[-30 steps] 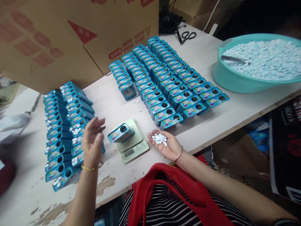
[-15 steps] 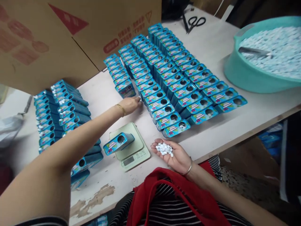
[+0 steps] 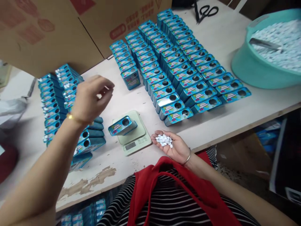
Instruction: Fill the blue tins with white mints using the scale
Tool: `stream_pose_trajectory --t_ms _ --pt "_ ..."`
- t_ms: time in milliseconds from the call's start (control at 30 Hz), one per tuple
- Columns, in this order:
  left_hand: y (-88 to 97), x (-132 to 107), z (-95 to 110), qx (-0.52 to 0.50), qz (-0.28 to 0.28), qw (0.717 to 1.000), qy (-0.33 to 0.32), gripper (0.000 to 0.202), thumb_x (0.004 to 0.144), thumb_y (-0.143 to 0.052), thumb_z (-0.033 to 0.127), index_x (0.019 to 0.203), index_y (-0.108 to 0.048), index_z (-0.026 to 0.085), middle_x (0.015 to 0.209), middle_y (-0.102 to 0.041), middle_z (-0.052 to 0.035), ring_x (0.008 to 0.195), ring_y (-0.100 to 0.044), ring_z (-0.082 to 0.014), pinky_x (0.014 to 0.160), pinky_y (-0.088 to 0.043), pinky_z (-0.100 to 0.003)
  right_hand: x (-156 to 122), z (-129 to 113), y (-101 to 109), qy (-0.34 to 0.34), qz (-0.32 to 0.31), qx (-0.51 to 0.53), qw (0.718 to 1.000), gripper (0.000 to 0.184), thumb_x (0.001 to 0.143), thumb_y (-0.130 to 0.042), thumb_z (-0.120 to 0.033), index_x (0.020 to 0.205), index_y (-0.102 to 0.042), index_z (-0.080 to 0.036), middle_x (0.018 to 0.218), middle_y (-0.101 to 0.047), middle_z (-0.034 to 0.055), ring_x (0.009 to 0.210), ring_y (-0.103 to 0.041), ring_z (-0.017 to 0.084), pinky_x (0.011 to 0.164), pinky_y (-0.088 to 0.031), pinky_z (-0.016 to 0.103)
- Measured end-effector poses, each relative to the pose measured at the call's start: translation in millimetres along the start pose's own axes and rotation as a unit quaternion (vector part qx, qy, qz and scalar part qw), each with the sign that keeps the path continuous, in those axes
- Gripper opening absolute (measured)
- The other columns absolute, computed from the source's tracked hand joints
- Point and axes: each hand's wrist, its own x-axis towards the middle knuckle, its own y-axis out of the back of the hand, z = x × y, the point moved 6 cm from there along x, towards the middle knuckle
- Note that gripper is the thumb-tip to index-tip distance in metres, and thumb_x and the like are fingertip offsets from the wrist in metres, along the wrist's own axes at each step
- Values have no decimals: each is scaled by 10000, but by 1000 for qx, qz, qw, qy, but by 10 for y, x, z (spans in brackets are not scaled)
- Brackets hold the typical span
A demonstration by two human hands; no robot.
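Observation:
My left hand is raised beside the left-hand rows of tins. Its fingers curl towards the thumb, with a small gap showing and nothing visible in it. Palm up and cupped near the table's front edge, my right hand holds a small heap of white candies. Between the hands a blue tin with a round hole in its top stands on a pale green kitchen scale. To the left, several blue tins have white candies on their tops; my left hand and forearm hide part of them.
Tight rows of open blue tins fill the table's middle and right. A teal tub heaped with candies, a metal scoop in it, stands at the far right. Black scissors lie at the back. Behind stands a large cardboard box.
My left hand has lifted away from the tins at the back and swung left and towards me. My right hand keeps the candies in its palm. The view has shifted slightly.

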Motion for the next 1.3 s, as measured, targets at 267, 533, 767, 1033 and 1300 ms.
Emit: stream_pose_trajectory --t_ms 267,533,767,1033,1300 --pt "231 -1026 709 -98 109 985 87 86 823 -592 214 907 -610 220 820 -612 -10 707 -555 -136 662 -469 -291 -177 201 -100 -23 -35 17 999 234 890 -412 -150 929 -618 -47 930 -699 173 984 -666 220 833 -558 308" --pt "-841 -1276 1453 -214 -31 975 51 238 898 -452 194 1111 -559 196 991 -569 -88 911 -569 -163 774 -518 -291 -247 289 -209 -28 -62 48 997 302 932 -355 -188 903 -625 -57 771 -703 99 698 -675 141 630 -560 246" --pt "-1042 -1160 1499 -193 -64 978 50 201 893 -454 206 1070 -548 192 977 -519 -77 852 -544 -153 726 -500 -277 -229 247 -234 -13 -62 71 995 302 917 -361 -160 862 -645 -74 722 -695 62 641 -642 108 570 -515 183" --pt "-1037 -1058 1484 -170 -32 984 40 122 906 -429 198 938 -546 187 918 -527 -62 818 -548 -135 711 -485 -251 -193 163 -300 5 -60 84 995 325 923 -348 -166 848 -650 -71 694 -676 52 623 -624 96 588 -515 172" --pt "-499 -867 1174 -202 84 971 92 36 850 -560 202 867 -583 180 827 -571 -21 713 -536 -97 629 -471 -217 -184 139 -555 -6 -110 88 990 310 928 -335 -186 883 -618 -68 810 -694 123 755 -669 159 709 -556 277"
